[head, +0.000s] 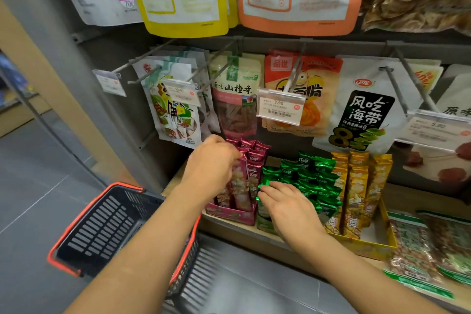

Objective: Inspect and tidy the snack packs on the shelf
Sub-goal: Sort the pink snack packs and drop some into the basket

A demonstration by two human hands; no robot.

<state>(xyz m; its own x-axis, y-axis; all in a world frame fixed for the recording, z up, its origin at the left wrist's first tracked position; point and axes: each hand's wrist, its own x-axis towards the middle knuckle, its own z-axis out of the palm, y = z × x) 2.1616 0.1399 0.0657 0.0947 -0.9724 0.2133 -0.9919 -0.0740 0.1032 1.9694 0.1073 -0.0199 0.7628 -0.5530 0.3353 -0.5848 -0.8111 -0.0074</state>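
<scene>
Faces a wooden shelf (280, 241) under rows of pouches hung on pegs

Grips with the left hand (212, 160), fingers curled round the upper end, one of the pink snack packs (256, 158); holds it upright among the others in a pink display box (232, 213) at the shelf's left end

Lays the right hand (288, 201) palm down on the green snack packs (317, 176), just right of the pink ones; fingers nearly straight and a little spread, tips touching the foil, nothing clasped

Notes gold snack packs (356, 183) standing in a yellow tray (369, 246), hard against the green ones on their right

Notes a black basket with a red rim (102, 227) below the left forearm, off the shelf's left end; cannot tell how it is carried

Reads 3.90 on a price tag (280, 107) at the end of a peg above the green packs

Notes bags of nuts (413, 250) lying flat at the shelf's far right, beside the yellow tray
</scene>
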